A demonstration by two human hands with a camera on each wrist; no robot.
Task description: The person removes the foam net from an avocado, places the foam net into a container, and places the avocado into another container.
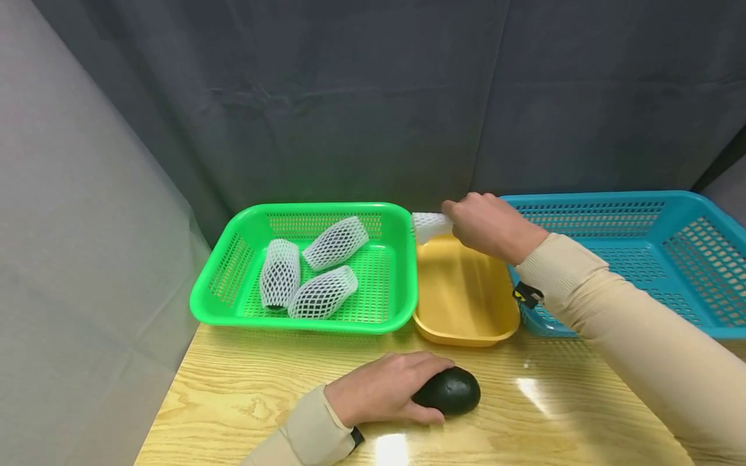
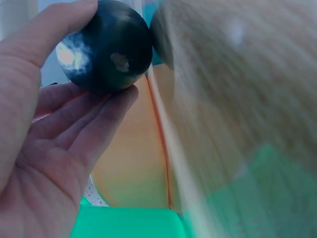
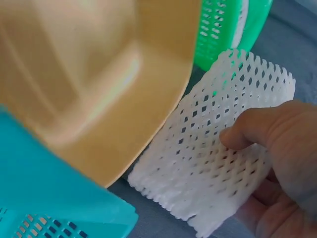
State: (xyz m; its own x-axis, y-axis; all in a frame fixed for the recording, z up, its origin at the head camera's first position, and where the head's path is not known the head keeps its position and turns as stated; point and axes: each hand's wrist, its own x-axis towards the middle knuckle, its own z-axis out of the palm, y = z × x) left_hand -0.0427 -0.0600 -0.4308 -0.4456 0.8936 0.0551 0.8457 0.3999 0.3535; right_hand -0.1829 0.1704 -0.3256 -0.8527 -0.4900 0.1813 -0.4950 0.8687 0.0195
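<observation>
On the wooden table, my left hand (image 1: 393, 388) holds a dark green, glossy avocado (image 1: 451, 391) with thumb and fingers around its near end. A pale scar shows on the avocado (image 2: 111, 49) in the left wrist view. My right hand (image 1: 486, 223) pinches a flat white foam net sleeve (image 3: 208, 144) between thumb and fingers, behind the far rim of the yellow bin (image 1: 466, 336). Nothing shows inside that sleeve. Three dark fruits in white foam nets, one being the netted fruit (image 1: 336, 243) at the back, lie in the green basket (image 1: 303, 327).
A blue basket (image 1: 682, 197) stands at the right, partly covered by my right forearm. The green basket, yellow bin and blue basket form a row along the dark curtain (image 1: 350, 116). A pale cloth wall (image 1: 81, 226) borders the table's left side.
</observation>
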